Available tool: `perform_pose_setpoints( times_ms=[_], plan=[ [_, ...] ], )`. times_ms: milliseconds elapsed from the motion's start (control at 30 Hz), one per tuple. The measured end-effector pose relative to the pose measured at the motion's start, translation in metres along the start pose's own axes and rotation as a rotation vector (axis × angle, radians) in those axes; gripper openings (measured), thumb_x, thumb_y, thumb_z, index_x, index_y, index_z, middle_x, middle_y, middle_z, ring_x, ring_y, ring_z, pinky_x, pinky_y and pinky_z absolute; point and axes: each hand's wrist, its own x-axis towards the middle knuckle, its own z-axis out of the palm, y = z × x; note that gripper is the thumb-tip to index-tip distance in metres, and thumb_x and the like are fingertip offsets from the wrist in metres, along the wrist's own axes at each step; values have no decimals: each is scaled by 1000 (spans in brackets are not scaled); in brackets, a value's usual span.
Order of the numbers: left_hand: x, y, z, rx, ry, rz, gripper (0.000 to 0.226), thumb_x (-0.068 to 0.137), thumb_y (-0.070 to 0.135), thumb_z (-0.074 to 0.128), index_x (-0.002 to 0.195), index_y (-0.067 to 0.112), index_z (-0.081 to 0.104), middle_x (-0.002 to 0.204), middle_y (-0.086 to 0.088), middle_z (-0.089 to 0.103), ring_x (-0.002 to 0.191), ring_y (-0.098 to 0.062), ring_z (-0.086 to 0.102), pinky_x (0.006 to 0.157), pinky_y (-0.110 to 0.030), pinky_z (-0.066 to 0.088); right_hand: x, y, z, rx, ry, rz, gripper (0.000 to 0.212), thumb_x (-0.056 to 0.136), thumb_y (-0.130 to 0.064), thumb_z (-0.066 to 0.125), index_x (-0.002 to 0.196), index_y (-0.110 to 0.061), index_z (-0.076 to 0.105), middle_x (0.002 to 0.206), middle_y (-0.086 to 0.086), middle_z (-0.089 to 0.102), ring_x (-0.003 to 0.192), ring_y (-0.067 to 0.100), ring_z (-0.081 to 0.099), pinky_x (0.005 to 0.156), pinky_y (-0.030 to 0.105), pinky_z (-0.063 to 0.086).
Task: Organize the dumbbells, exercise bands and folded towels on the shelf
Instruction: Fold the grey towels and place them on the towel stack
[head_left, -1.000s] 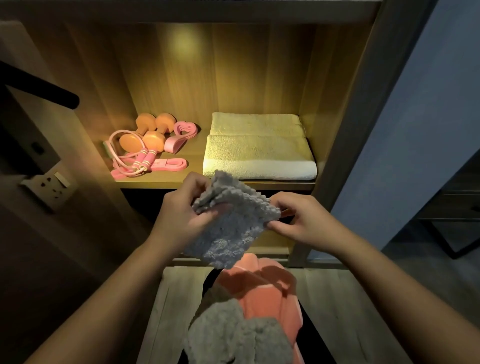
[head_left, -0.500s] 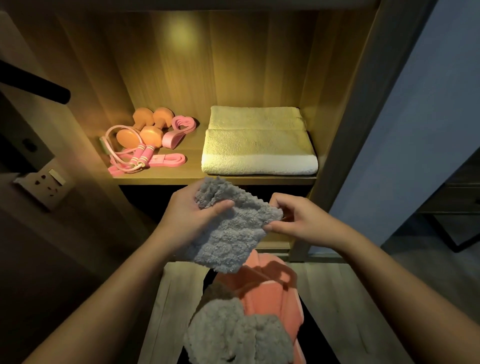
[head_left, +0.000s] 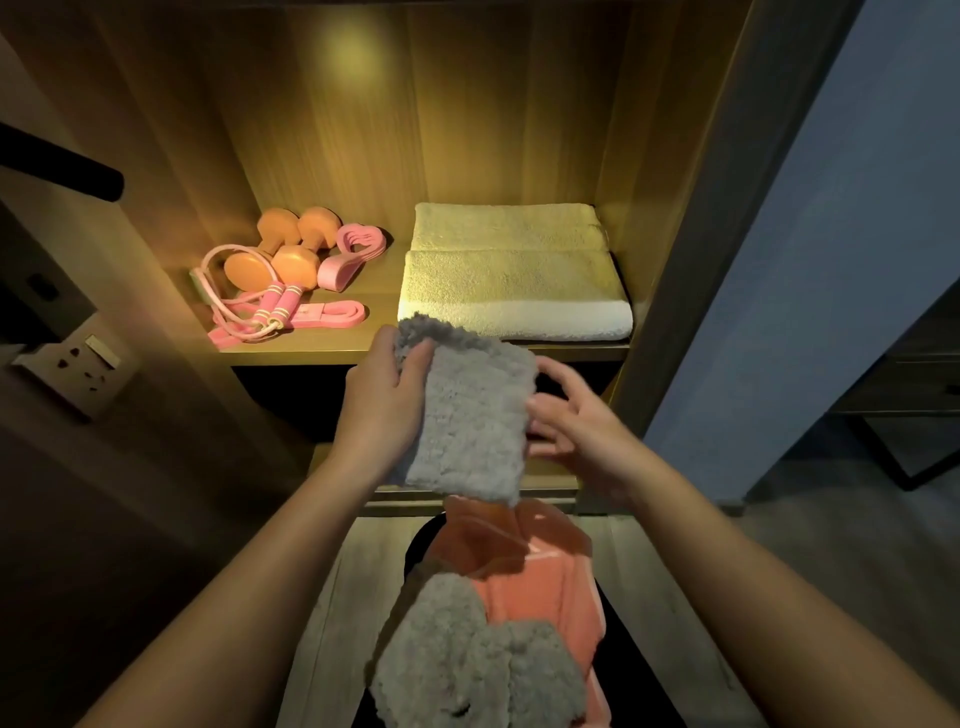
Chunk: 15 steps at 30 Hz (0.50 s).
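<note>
Item under handling: a small grey towel (head_left: 470, 415), fluffy and folded to a rough rectangle. It is held upright in mid-air, just in front of and slightly below the near edge of the lit shelf (head_left: 374, 348), with its top left corner overlapping that edge in the view.

Left hand (head_left: 382, 402): closed on the grey towel's upper left edge, thumb across the front face and fingers hidden behind the cloth.

Right hand (head_left: 576, 426): fingers spread and only lightly bent, with the tips against the towel's right edge. No pinch is visible, so it counts as touching, not gripping.

On the shelf, right half: a large cream towel (head_left: 514, 275), folded flat, its near fold along the shelf front.

On the shelf, left half:
- Two orange dumbbells (head_left: 280, 249) lie side by side towards the far wall.
- A pink looped band (head_left: 353, 254) lies just right of them, touching or nearly so.
- A pink jump rope (head_left: 270, 312) is coiled nearer the front.
- A flat pink band (head_left: 332, 314) lies beside the rope's handles.

Below the hands, near the viewer: a coral towel (head_left: 540, 577) with a second grey towel (head_left: 467, 665) heaped over its near part. Both rest on something dark that cannot be made out.

Far left: a wall socket (head_left: 78, 364), with a black bar (head_left: 62, 166) above it.
</note>
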Motion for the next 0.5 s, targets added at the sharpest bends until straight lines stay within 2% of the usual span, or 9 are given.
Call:
perform_pose_setpoints(
  times_ms=[67,167,267,333,400,500],
  plan=[
    [9,2,4,-94,63,-79,22,102,36,43,106,18,55,96,-2,62,91,-17,60,72,-36,46,-4,18,4,16,-59,54,103,62,-38,88,145,-39,27,130,7,60,113,20,64,85,37,56],
    [20,-1,9,-220,132,-244,18,102,38,42,109,24,52,101,6,60,98,-14,59,78,-34,47,-11,40,18,-25,-42,23,103,73,-15,83,151,-40,19,137,2,55,121,21,59,100,47,49],
    [24,-5,17,-279,180,-342,21,101,40,42,112,24,52,104,3,60,101,-18,59,86,-39,49,-6,44,39,5,156,-90,81,81,-4,75,146,-31,35,132,-1,56,117,21,61,93,43,55],
    [22,-5,21,-316,213,-356,23,102,40,43,112,22,53,104,2,61,99,-18,60,82,-36,50,1,39,52,47,283,-139,60,85,-3,70,134,-28,46,128,2,58,113,21,61,84,34,58],
    [19,-2,23,-340,231,-333,23,102,39,43,111,20,52,102,2,60,97,-15,60,74,-31,48,8,35,62,103,403,-152,43,88,-7,67,125,-25,52,119,4,62,104,20,64,76,29,58],
    [12,5,28,-385,242,-235,20,103,36,44,111,20,52,101,5,61,99,-13,62,76,-30,50,14,32,69,167,521,-182,28,92,-15,65,117,-25,57,110,0,65,96,15,65,75,30,56]
  ],
)
